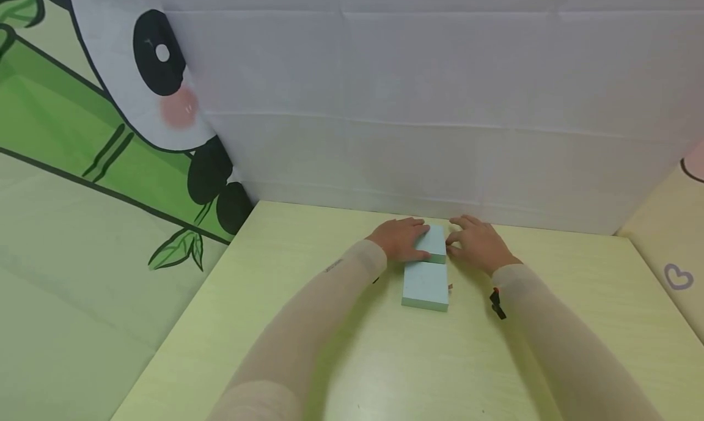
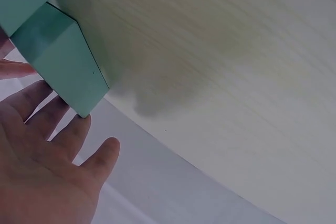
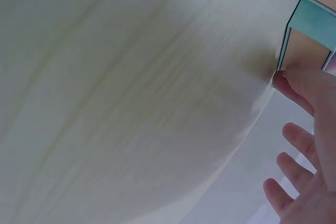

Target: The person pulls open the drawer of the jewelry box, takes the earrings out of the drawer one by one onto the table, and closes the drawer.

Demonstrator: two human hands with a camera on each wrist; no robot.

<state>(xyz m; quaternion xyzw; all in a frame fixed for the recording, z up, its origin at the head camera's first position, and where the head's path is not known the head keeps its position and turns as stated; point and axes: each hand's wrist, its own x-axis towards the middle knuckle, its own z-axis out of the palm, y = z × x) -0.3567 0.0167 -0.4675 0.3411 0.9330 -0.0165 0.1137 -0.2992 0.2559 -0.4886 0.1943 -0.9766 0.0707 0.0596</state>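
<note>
Two pale teal boxes lie flat on the table, a near box (image 1: 425, 285) and a far box (image 1: 433, 241) right behind it. My left hand (image 1: 399, 237) lies at the far box's left side, its thumb across the near part of the top. In the left wrist view its fingers (image 2: 79, 129) are straight and spread against that box. Opposite, my right hand (image 1: 481, 245) has thumb and index fingertips close together at the box's right side, the other fingers apart. That side shows a brown panel (image 3: 304, 48) framed in teal. Whether the right fingertips pinch anything, I cannot tell.
A small reddish tab (image 1: 450, 286) sticks out of the near box's right side. The pale wooden table (image 1: 330, 323) ends behind the boxes at a white cloth wall (image 1: 385, 158). Printed cloth (image 1: 110, 237) hangs along the left.
</note>
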